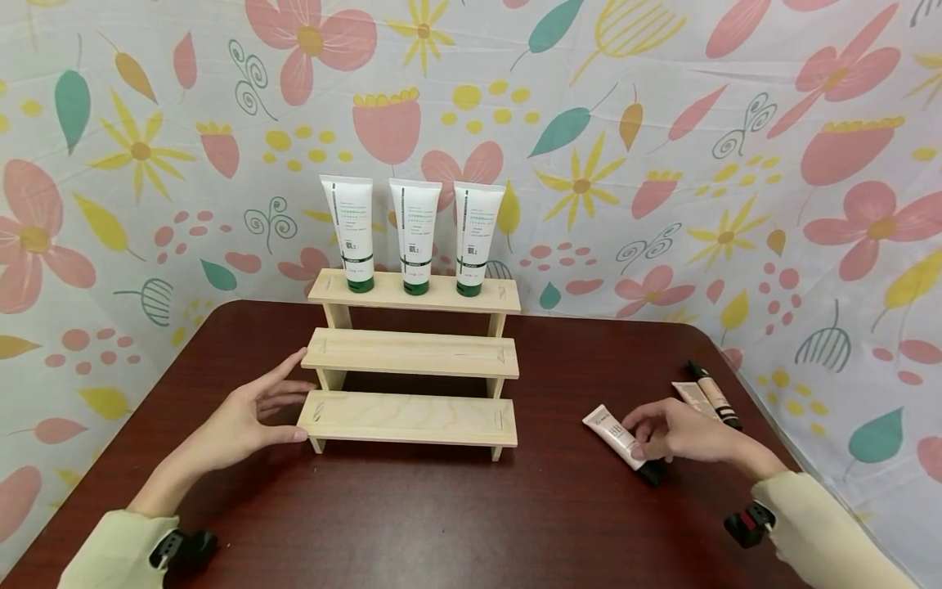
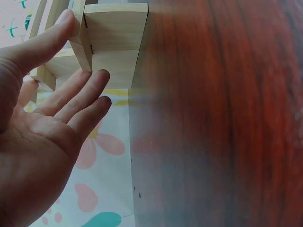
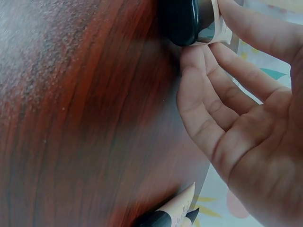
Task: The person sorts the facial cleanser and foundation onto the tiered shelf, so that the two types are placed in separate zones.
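Observation:
A three-step wooden display rack (image 1: 412,417) stands mid-table, with three white tubes with green caps (image 1: 416,233) upright on its top step. My left hand (image 1: 246,417) is at the rack's left end, fingers extended, thumb at the bottom step's front corner and a fingertip by the middle step. In the left wrist view the thumb (image 2: 64,23) overlaps the edge of a step. My right hand (image 1: 680,433) pinches a pale pink BB cream tube (image 1: 612,432) between thumb and fingers; its black cap (image 3: 182,21) shows in the right wrist view.
Behind my right hand lie another beige tube (image 1: 695,397) and a slimmer tube with black ends (image 1: 714,393), close to the table's right edge. A flower-patterned cloth (image 1: 589,164) hangs around the dark red-brown table (image 1: 441,523).

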